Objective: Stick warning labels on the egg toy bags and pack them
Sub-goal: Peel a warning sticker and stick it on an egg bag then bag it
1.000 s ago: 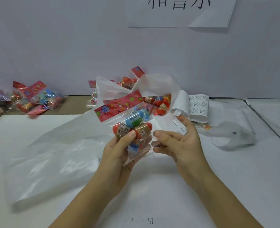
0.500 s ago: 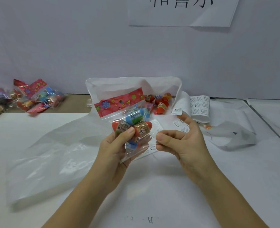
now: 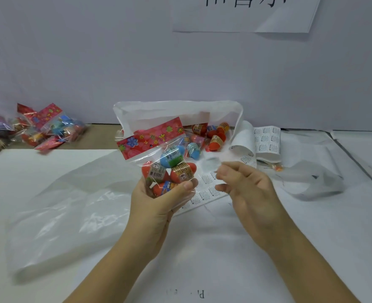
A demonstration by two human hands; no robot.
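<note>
- Fingers of the left hand [image 3: 156,204] grasp the egg toy bag [image 3: 159,147], raised above the surface [image 3: 224,248].
- Right hand [image 3: 248,191] is blurred, fingers curled; whether they pinch a label, cannot tell.
- Judgement: steady the bag, lay the label flat on smooth film.
- Count: four eggs [image 3: 172,158] visible inside; two label sheets [image 3: 267,142] behind.

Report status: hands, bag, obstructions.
Left hand grips clear egg toy bag with red flowered header. Right hand beside it, blurred, grip unclear. No obstruction seen.

One left hand [image 3: 156,204], one right hand [image 3: 248,189], one held egg toy bag [image 3: 152,137], four eggs [image 3: 172,158] visible inside
</note>
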